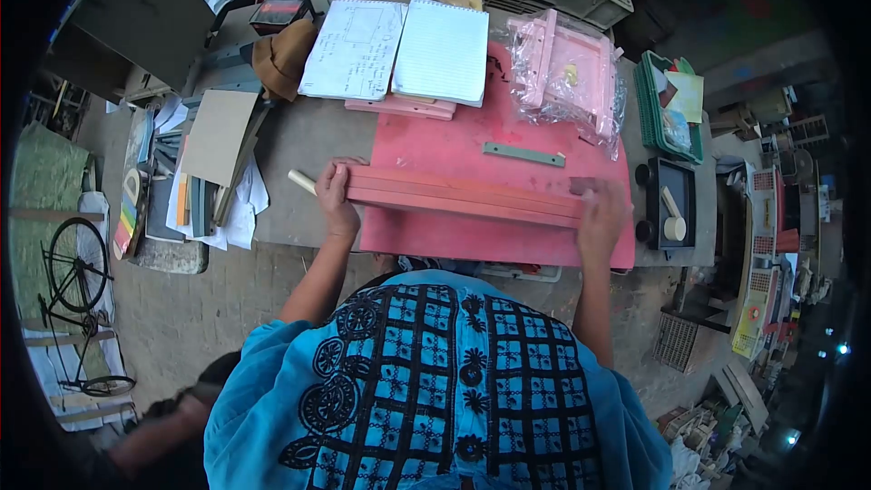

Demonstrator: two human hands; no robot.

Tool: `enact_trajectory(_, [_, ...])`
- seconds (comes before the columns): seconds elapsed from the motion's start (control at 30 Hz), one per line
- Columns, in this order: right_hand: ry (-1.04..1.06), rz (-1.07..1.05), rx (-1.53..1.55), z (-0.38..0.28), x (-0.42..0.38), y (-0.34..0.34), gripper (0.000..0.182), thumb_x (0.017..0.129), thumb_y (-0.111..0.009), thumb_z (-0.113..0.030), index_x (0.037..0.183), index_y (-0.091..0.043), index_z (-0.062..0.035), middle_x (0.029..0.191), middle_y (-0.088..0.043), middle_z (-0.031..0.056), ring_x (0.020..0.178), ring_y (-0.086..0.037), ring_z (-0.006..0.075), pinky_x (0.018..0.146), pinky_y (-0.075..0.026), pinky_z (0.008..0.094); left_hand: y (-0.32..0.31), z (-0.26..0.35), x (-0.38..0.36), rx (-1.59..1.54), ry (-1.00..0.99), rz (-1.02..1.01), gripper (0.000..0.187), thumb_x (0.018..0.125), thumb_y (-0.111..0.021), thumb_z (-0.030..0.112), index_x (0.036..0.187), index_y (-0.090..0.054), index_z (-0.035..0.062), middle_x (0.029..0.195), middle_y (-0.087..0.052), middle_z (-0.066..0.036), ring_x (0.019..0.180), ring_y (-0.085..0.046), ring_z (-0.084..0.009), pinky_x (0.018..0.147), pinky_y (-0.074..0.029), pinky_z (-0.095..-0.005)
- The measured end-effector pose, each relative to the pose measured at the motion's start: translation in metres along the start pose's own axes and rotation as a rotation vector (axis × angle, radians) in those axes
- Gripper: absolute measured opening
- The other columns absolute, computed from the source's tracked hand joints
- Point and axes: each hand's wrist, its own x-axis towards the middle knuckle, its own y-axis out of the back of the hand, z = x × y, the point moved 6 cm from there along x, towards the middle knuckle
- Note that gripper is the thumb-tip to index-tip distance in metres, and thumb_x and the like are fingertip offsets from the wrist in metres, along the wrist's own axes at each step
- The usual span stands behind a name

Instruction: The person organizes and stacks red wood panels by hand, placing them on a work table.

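A stack of long pink wooden strips (463,196) lies lengthwise in front of me, over the pink sheet (426,147) on the table. My left hand (337,197) is closed around the left end of the strips, with the thumb on top. At their right end is my right hand (602,216), smeared by motion, and its fingers do not show clearly. Something dark (585,185) shows by its fingertips; I cannot make out what it is. A pale rod (302,182) pokes out beside my left hand. Beyond the strips lies a short green bar (523,154).
An open notebook (440,50) rests at the back, near a plastic-wrapped pink frame (570,73). Boards and papers (218,136) are piled at left. On the right are a green basket (655,113) and a black tray (687,183). A person's blurred arm (163,436) shows lower left.
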Motion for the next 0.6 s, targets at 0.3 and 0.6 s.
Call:
enact_trajectory(0.3, [0.447, -0.492, 0.259, -0.293, -0.008, -0.089, 0.026, 0.085, -0.046, -0.025, 0.09, -0.061, -0.0052, 0.091, -0.064, 0.0129, 0.088, -0.061, 0.0309, 0.079, -0.044, 0.0455, 0.012, -0.04, 0.0, -0.103, 0.123, 0.105, 0.045, 0.098, -0.027, 0.032, 0.082, -0.055, 0.0005, 0.079, -0.057, -0.008, 0.076, -0.052, -0.0153, 0.074, -0.043, -0.0289])
enact_trajectory(0.6, [0.272, -0.383, -0.007, -0.158, 0.006, -0.064, 0.027, 0.082, -0.046, -0.026, 0.077, -0.067, -0.0108, 0.082, -0.066, 0.0136, 0.082, -0.063, 0.0318, 0.076, -0.048, 0.0461, 0.001, -0.018, 0.007, 0.081, -0.055, -0.019, 0.043, 0.095, -0.03, 0.029, 0.079, -0.056, -0.002, 0.079, -0.06, -0.013, 0.075, -0.054, -0.0205, 0.074, -0.043, -0.0322])
